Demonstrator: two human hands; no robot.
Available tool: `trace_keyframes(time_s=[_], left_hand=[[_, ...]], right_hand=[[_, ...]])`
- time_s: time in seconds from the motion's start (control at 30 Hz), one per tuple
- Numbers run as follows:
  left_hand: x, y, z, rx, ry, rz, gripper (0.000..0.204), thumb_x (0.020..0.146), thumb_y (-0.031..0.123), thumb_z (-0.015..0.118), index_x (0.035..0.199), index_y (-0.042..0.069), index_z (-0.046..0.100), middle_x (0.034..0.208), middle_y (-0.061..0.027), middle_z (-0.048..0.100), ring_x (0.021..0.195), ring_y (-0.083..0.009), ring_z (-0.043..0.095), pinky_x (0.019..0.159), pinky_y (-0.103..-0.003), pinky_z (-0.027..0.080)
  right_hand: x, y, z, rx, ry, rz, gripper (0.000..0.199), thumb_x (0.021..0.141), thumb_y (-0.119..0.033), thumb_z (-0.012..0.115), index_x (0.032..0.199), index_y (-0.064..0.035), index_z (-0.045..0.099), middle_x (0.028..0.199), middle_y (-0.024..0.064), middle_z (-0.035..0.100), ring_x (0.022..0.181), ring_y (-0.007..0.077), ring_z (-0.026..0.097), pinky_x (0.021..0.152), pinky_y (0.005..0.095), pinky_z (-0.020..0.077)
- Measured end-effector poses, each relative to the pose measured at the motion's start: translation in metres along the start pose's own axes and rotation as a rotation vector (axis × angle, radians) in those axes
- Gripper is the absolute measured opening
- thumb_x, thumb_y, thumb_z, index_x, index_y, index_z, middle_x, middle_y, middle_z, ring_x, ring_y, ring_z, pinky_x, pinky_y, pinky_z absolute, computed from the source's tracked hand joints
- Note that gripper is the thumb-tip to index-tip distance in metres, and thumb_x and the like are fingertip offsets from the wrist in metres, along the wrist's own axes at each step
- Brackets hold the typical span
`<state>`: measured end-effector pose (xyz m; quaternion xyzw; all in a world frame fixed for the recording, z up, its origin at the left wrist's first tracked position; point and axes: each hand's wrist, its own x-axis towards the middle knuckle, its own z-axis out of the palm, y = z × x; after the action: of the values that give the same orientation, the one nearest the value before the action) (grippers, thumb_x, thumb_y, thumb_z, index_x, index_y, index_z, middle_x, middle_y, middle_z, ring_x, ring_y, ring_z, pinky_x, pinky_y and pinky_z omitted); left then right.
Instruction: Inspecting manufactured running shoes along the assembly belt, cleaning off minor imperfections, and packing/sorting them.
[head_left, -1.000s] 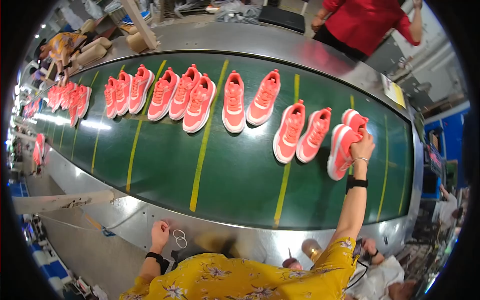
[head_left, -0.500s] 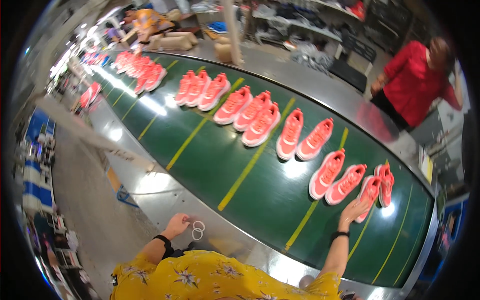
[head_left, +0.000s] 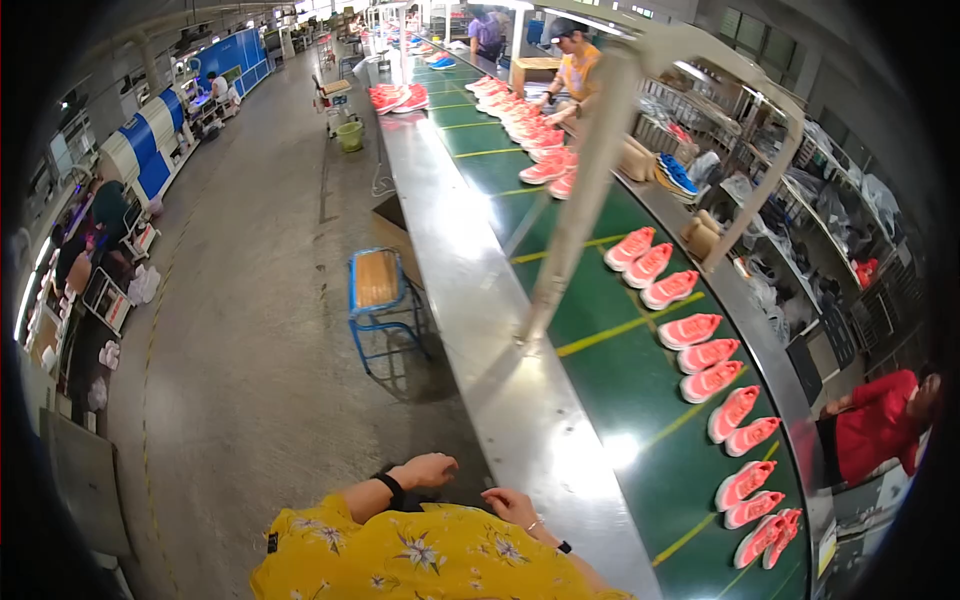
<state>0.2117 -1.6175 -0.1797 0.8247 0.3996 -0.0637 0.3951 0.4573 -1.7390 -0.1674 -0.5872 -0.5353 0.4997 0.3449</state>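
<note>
In the head view, the left hand (head_left: 428, 470) is seen loosely curled with nothing held, just off the near side of the polished steel edge rail (head_left: 470, 300) of the long green conveyor belt (head_left: 640, 380). The right hand (head_left: 508, 503) is laid against that rail, fingers bent and empty. Coral-pink sports shoes (head_left: 708, 355) are ranged in pairs on the belt, along its far side, well apart from both hands. A blue metal-framed stool with a wooden seat (head_left: 378, 290) stands beside the rail on the grey floor. A person in a red top (head_left: 875, 430) is seen across the belt.
</note>
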Motion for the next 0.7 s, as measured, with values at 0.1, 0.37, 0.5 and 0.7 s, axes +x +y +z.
trace_keyframes(time_s=[0.1, 0.37, 0.5, 0.7], left_hand=[[-0.067, -0.112, -0.021, -0.087, 0.037, -0.055, 0.037, 0.088, 0.028, 0.064, 0.116, 0.003, 0.065, 0.110, -0.0200, 0.068, 0.106, -0.0368, 0.063, 0.091, -0.045, 0.050], [-0.217, -0.293, -0.135, -0.398, 0.330, -0.385, 0.040, 0.090, 0.034, 0.064, 0.118, 0.005, 0.065, 0.098, -0.0174, 0.071, 0.091, -0.0346, 0.067, 0.082, -0.043, 0.052], [-0.247, -0.382, -0.212, -0.551, 0.262, -0.311, 0.038, 0.093, 0.031, 0.063, 0.122, 0.007, 0.064, 0.099, -0.0128, 0.072, 0.091, -0.0271, 0.068, 0.080, -0.039, 0.053], [-0.299, -0.583, -0.382, -0.817, 0.815, -0.346, 0.031, 0.094, 0.016, 0.063, 0.122, 0.004, 0.063, 0.092, -0.0053, 0.069, 0.089, -0.0130, 0.065, 0.079, -0.028, 0.051]], right_hand=[[0.058, -0.028, 0.069, -0.347, -0.207, -0.106, 0.021, 0.094, -0.019, 0.062, 0.109, -0.0078, 0.072, 0.098, 0.0113, 0.072, 0.086, 0.0210, 0.069, 0.076, 0.0332, 0.0540], [0.216, -0.111, 0.250, -0.463, -0.480, 0.138, 0.029, 0.095, -0.024, 0.058, 0.117, -0.0081, 0.068, 0.112, 0.0143, 0.070, 0.103, 0.0294, 0.066, 0.090, 0.0375, 0.0517], [0.287, -0.099, 0.316, -0.646, -0.563, 0.192, 0.030, 0.093, -0.025, 0.055, 0.115, -0.0090, 0.068, 0.114, 0.0159, 0.070, 0.105, 0.0341, 0.065, 0.092, 0.0416, 0.0505], [0.434, -0.009, 0.416, -1.110, -0.951, 0.381, 0.036, 0.087, -0.036, 0.060, 0.110, -0.0111, 0.072, 0.113, 0.0128, 0.071, 0.109, 0.0322, 0.065, 0.094, 0.0439, 0.0493]])
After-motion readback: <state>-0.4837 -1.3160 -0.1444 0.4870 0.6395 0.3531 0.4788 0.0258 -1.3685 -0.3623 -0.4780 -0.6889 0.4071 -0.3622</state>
